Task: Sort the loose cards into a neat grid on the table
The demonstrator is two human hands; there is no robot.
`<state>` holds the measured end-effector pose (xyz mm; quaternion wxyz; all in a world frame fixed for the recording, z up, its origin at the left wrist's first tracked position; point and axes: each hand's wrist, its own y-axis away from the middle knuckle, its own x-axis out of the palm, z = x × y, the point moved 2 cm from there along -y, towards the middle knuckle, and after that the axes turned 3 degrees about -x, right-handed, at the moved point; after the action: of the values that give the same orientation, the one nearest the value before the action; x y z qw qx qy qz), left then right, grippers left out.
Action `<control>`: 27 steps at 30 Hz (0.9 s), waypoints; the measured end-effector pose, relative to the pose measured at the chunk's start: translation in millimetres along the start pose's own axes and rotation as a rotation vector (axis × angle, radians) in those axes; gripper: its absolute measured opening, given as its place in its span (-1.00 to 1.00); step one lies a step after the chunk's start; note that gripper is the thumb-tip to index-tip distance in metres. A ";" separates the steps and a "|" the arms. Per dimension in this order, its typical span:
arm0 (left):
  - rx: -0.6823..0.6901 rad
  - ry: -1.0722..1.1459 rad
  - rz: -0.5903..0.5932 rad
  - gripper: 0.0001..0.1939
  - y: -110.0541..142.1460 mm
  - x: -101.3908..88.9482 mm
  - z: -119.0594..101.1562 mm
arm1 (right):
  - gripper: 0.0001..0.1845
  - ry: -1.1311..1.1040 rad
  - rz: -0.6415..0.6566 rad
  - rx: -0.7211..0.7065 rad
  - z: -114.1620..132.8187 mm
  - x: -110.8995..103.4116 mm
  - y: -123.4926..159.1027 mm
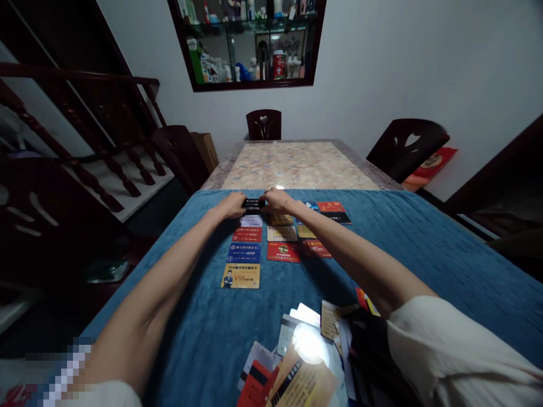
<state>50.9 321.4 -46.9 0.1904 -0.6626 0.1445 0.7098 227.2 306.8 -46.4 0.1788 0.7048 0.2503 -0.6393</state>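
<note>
At the far end of the left column of cards, a black card (253,205) lies between my two hands. My left hand (232,205) has its fingers closed on the card's left edge, and my right hand (276,201) pinches its right edge. Nearer to me in that column come a pale card (250,221), a red card (247,234), a blue card (244,252) and a gold VIP card (240,276). Beside them lie a cream card (282,233) and a red card with a picture (283,252). My right forearm partly covers the cards further right.
A loose heap of cards (292,333) lies at the front, with a bright glare on it. The blue cloth (203,333) covers the near part of the patterned table (288,161). Dark chairs (263,125) stand around it; a stair railing (76,75) is at left.
</note>
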 end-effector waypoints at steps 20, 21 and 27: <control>-0.045 0.000 0.125 -0.59 -13.4 11.8 2.4 | -0.56 -0.006 0.045 0.019 -0.8 17.1 -9.4; -0.045 0.003 0.126 -0.58 -13.4 11.5 2.3 | -0.56 -0.007 0.045 0.017 -1.0 16.9 -9.4; -0.045 0.012 0.138 -0.57 -17.3 12.1 1.5 | -0.56 0.000 0.052 0.001 -1.3 15.5 -9.5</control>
<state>57.0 338.4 -58.0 0.1251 -0.6595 0.1748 0.7203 223.6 317.1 -60.9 0.1950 0.7111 0.2315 -0.6346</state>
